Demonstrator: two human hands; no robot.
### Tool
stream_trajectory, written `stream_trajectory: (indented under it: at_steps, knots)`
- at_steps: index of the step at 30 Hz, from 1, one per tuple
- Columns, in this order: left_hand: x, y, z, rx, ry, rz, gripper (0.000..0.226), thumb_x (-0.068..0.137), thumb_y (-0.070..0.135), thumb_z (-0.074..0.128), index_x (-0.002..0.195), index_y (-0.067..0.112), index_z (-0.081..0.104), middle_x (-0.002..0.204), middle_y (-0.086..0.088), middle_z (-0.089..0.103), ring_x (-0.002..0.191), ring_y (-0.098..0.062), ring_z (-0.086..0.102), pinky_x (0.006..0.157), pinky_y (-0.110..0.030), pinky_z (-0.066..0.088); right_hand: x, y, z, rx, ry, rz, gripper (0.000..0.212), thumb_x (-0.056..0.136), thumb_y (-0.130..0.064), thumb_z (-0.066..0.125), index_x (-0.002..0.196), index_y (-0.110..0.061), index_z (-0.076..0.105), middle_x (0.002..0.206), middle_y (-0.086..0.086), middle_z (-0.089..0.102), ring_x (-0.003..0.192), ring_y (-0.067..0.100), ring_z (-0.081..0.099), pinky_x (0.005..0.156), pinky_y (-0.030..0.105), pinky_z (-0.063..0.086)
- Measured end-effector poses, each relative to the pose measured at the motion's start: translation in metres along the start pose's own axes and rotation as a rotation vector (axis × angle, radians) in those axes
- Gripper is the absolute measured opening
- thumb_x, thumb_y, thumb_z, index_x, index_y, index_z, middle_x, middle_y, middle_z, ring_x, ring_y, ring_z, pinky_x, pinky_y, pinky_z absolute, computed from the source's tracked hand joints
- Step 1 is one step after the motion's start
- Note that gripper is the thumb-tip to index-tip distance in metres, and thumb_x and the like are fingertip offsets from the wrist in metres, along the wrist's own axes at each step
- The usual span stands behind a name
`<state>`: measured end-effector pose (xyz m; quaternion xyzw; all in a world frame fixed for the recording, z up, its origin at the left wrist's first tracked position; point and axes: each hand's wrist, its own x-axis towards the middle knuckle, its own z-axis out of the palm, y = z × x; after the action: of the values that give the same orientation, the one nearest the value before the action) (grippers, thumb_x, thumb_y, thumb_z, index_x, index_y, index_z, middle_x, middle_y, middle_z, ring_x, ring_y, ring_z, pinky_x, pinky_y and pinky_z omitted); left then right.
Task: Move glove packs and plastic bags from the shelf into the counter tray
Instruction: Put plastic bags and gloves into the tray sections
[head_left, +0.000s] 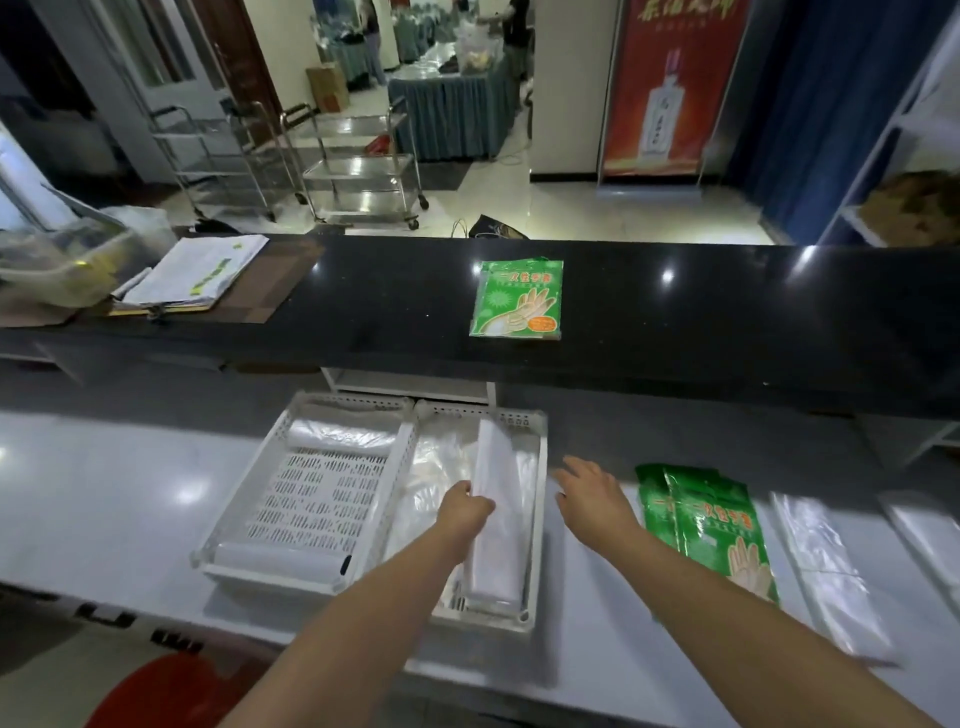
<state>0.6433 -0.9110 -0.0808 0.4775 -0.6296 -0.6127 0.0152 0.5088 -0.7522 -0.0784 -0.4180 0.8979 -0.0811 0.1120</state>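
Curling round a stack of plastic bags (496, 483) set on edge in the tray (541, 525), my left grip (466, 508) held it while my right grip (589, 488) hovered spread, empty, near green glove packs (711, 530) on the desk (119, 493).

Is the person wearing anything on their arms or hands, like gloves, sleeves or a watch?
No. The left hand and right hand are bare, without gloves. Both forearms are uncovered as far as the picture shows; no sleeve, watch, bracelet or ring is visible.
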Motion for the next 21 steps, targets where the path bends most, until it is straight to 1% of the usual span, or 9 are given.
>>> stream_trajectory:
  at_steps: [3, 5, 7, 10, 12, 14, 16, 19, 21]
  knots:
    - [0.012, -0.003, -0.003, 0.002, -0.078, -0.014, 0.031, 0.086, 0.001, 0.056, 0.115, 0.009, 0.058, 0.103, -0.015, 0.068, 0.091, -0.031, 0.067, 0.082, -0.040, 0.056, 0.004, -0.007, 0.011, 0.004, 0.014, 0.043, 0.045, 0.100, -0.020, 0.041, 0.145, -0.024, 0.044, 0.158, 0.003, 0.031, 0.143, 0.025, 0.028, 0.114, 0.038, 0.026]
    - [0.017, -0.006, -0.004, 0.040, -0.181, -0.019, 0.032, 0.086, 0.001, 0.055, 0.117, 0.008, 0.061, 0.102, -0.013, 0.069, 0.088, -0.028, 0.067, 0.075, -0.035, 0.057, 0.006, -0.011, 0.018, 0.000, 0.042, 0.065, 0.045, 0.099, -0.018, 0.042, 0.143, -0.025, 0.047, 0.155, 0.002, 0.035, 0.141, 0.023, 0.031, 0.113, 0.036, 0.025]
    - [0.021, -0.011, -0.001, 0.205, -0.227, 0.044, 0.037, 0.085, 0.009, 0.057, 0.121, 0.009, 0.062, 0.104, -0.009, 0.070, 0.088, -0.024, 0.067, 0.069, -0.029, 0.055, 0.008, -0.017, 0.022, -0.006, 0.055, 0.071, 0.044, 0.098, -0.015, 0.045, 0.141, -0.023, 0.049, 0.151, 0.001, 0.040, 0.138, 0.024, 0.035, 0.110, 0.035, 0.027]
    - [0.025, -0.023, 0.007, 0.529, -0.136, 0.161, 0.046, 0.087, 0.024, 0.057, 0.131, 0.012, 0.055, 0.114, -0.007, 0.066, 0.097, -0.023, 0.065, 0.077, -0.031, 0.054, 0.010, -0.026, 0.030, -0.059, 0.038, 0.052, 0.045, 0.094, -0.012, 0.048, 0.138, -0.022, 0.052, 0.146, 0.004, 0.044, 0.134, 0.026, 0.039, 0.107, 0.037, 0.031]
    - [0.022, -0.024, 0.009, 0.688, -0.093, 0.232, 0.041, 0.092, 0.026, 0.055, 0.130, 0.011, 0.052, 0.113, -0.007, 0.064, 0.096, -0.024, 0.064, 0.079, -0.034, 0.055, 0.011, -0.031, 0.036, -0.111, 0.013, 0.027, 0.047, 0.091, -0.011, 0.052, 0.137, -0.020, 0.053, 0.147, 0.007, 0.045, 0.135, 0.029, 0.039, 0.108, 0.039, 0.031]
    - [0.022, -0.021, 0.008, 0.931, -0.083, 0.306, 0.039, 0.097, 0.027, 0.052, 0.130, 0.008, 0.052, 0.121, -0.010, 0.056, 0.105, -0.028, 0.060, 0.085, -0.036, 0.053, 0.012, -0.036, 0.040, -0.162, -0.020, 0.009, 0.050, 0.087, -0.009, 0.057, 0.136, -0.020, 0.054, 0.149, 0.010, 0.043, 0.136, 0.031, 0.038, 0.108, 0.041, 0.031]
    - [0.024, -0.021, 0.007, 1.168, -0.035, 0.372, 0.037, 0.099, 0.021, 0.048, 0.131, 0.003, 0.052, 0.128, -0.013, 0.049, 0.116, -0.030, 0.051, 0.090, -0.037, 0.048, 0.012, -0.041, 0.043, -0.199, -0.043, -0.006, 0.052, 0.085, -0.010, 0.060, 0.136, -0.019, 0.053, 0.151, 0.010, 0.041, 0.138, 0.031, 0.034, 0.109, 0.041, 0.030]
    - [0.028, -0.022, 0.001, 1.380, -0.002, 0.565, 0.039, 0.098, 0.020, 0.047, 0.135, 0.007, 0.050, 0.135, -0.012, 0.045, 0.126, -0.033, 0.041, 0.099, -0.041, 0.041, 0.011, -0.045, 0.047, -0.227, -0.028, -0.036, 0.042, 0.096, -0.020, 0.049, 0.137, -0.019, 0.051, 0.155, 0.007, 0.035, 0.145, 0.030, 0.025, 0.115, 0.042, 0.020]
    - [0.035, -0.028, -0.004, 1.399, -0.088, 0.711, 0.045, 0.100, 0.027, 0.046, 0.144, 0.015, 0.042, 0.148, -0.011, 0.036, 0.140, -0.035, 0.030, 0.110, -0.048, 0.030, 0.009, -0.046, 0.049, -0.243, -0.027, -0.039, 0.039, 0.101, -0.025, 0.040, 0.138, -0.020, 0.049, 0.157, 0.006, 0.032, 0.149, 0.028, 0.017, 0.120, 0.044, 0.009]
